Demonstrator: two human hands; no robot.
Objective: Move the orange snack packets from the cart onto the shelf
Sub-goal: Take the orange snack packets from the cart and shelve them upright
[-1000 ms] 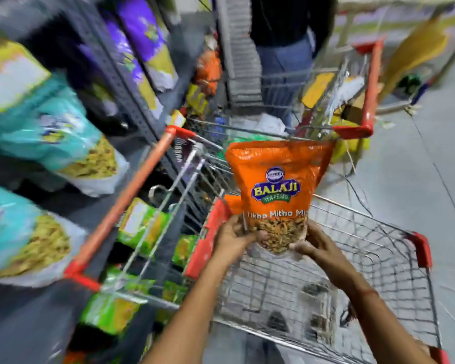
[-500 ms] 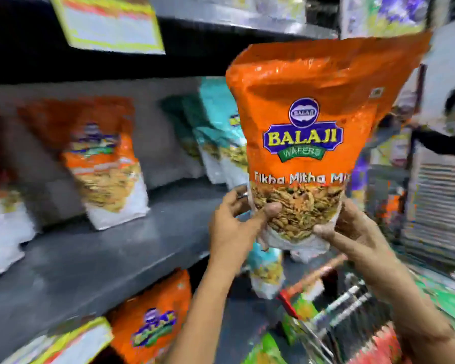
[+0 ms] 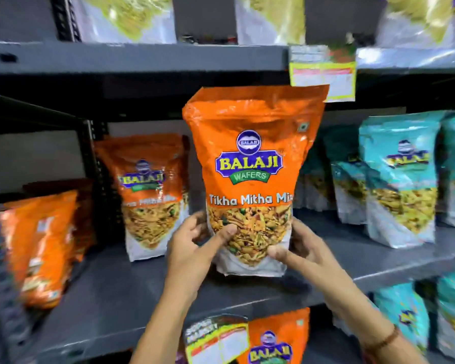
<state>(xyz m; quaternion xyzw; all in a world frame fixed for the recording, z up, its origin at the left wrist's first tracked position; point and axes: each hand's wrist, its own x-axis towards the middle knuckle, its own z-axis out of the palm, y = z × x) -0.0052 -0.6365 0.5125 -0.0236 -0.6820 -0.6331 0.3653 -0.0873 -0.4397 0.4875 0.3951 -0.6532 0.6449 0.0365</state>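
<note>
**Packet upright above the shelf, ready to set down**

Our fingers (image 3: 227, 229) are clamped on the orange packet (image 3: 250, 164) at its lower corners, left hand (image 3: 195, 248) and right hand (image 3: 305, 248) equally near. Its long axis stands upright, base just above the grey shelf (image 3: 121, 282). Bare room lies below the packet; orange packets (image 3: 147, 190) stand to its left, teal packets (image 3: 399, 179) to its right.

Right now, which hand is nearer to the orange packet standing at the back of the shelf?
Left. The left hand is just right of the standing orange packet; the right hand is farther right, across the held packet.
</note>
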